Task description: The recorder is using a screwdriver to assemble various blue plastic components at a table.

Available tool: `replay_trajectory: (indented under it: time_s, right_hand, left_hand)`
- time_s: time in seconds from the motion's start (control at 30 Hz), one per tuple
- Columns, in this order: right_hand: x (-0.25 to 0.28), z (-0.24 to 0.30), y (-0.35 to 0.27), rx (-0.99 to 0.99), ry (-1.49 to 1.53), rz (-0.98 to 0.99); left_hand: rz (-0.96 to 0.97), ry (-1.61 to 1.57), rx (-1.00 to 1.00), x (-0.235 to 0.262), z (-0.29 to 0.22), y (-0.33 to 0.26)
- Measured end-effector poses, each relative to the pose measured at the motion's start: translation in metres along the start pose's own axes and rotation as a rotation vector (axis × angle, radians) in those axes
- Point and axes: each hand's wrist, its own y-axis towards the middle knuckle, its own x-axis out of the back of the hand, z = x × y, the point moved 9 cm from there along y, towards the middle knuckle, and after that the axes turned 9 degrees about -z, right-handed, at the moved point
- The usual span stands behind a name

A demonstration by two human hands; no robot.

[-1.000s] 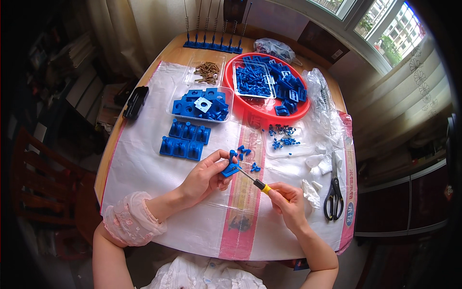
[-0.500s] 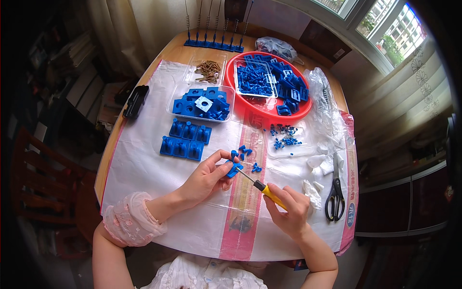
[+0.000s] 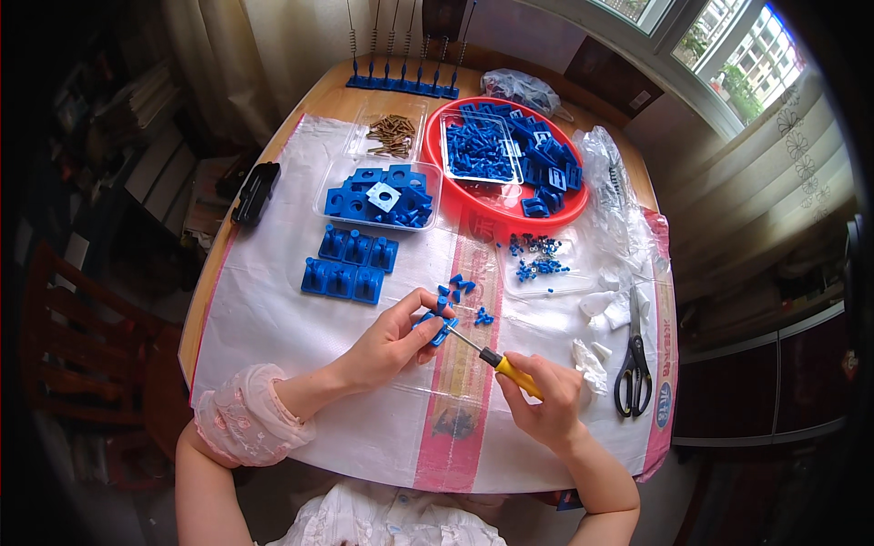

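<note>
Between the thumb and fingers of my left hand (image 3: 391,335) is a small blue plastic part (image 3: 439,328), partly covered by those fingers. My right hand (image 3: 548,399) is wrapped round the yellow and black handle of a screwdriver (image 3: 515,373). Its metal shaft points up and left, and the tip meets the blue part. Just beyond my left hand lie a few loose blue pieces (image 3: 460,288) and another small cluster of blue pieces (image 3: 483,316). Two rows of blue assembled parts (image 3: 342,280), each with an upright peg, sit to the left.
A clear tub (image 3: 320,207) holds blue square plates; behind it are brass-coloured screws (image 3: 391,136). A red round tray (image 3: 546,217) carries more blue parts. Tiny fittings (image 3: 539,258) lie on a clear lid. Scissors (image 3: 632,378) rest at right, a black case (image 3: 256,193) at left.
My left hand has turned the blue part slightly, and it sits a little lower. The screwdriver stays against it, with my right hand nearly still.
</note>
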Motion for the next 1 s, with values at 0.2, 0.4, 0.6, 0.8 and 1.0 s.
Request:
replay_trajectory:
  time_s: [0.2, 0.4, 0.6, 0.8, 1.0]
  right_hand:
    - [-0.004, -0.009, -0.001, -0.159, 0.075, 0.052]
    - [-0.009, -0.017, -0.003, -0.331, 0.211, 0.086]
    - [-0.035, -0.054, -0.034, -0.871, 0.642, 0.214]
    - [-0.035, -0.053, -0.033, -0.913, 0.635, 0.254]
    - [-0.022, -0.036, -0.016, -0.514, 0.309, 0.189]
  left_hand:
    - [0.005, -0.006, -0.025, 0.001, -0.001, 0.001]
    - [0.028, 0.024, -0.048, 0.001, -0.003, 0.0]
    - [0.045, -0.002, -0.07, -0.003, -0.008, 0.0]
    - [0.047, 0.044, -0.057, -0.002, -0.005, -0.001]
    - [0.036, 0.045, -0.025, -0.001, -0.001, 0.0]
